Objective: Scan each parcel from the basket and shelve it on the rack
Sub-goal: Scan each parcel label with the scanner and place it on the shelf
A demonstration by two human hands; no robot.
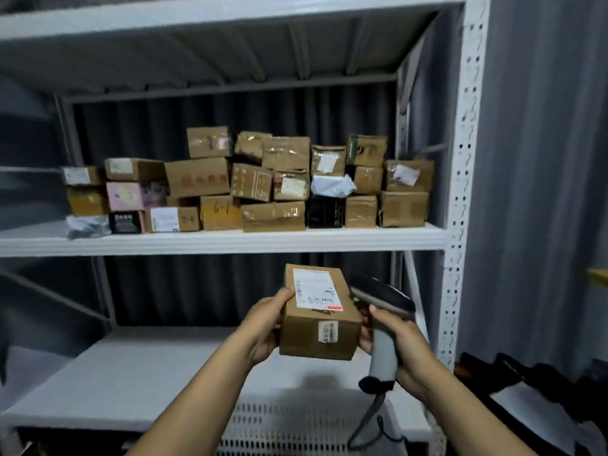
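Note:
My left hand (263,327) grips the left side of a small brown cardboard parcel (309,337) with a white shipping label on top and a small barcode sticker on its front. My right hand (399,343) holds a grey and black handheld scanner (383,311) by its handle, its head right beside the parcel's right edge; some right fingers also touch that edge. Both are raised in front of the white rack (459,192), above its lower shelf (138,373). The white perforated basket (279,426) lies below my arms.
The upper shelf (230,241) carries several stacked cardboard boxes (250,189), plus a pink box, a black box and white bags. A grey curtain hangs behind and to the right. Dark bags (539,386) lie at the lower right. The scanner's coiled cable hangs down.

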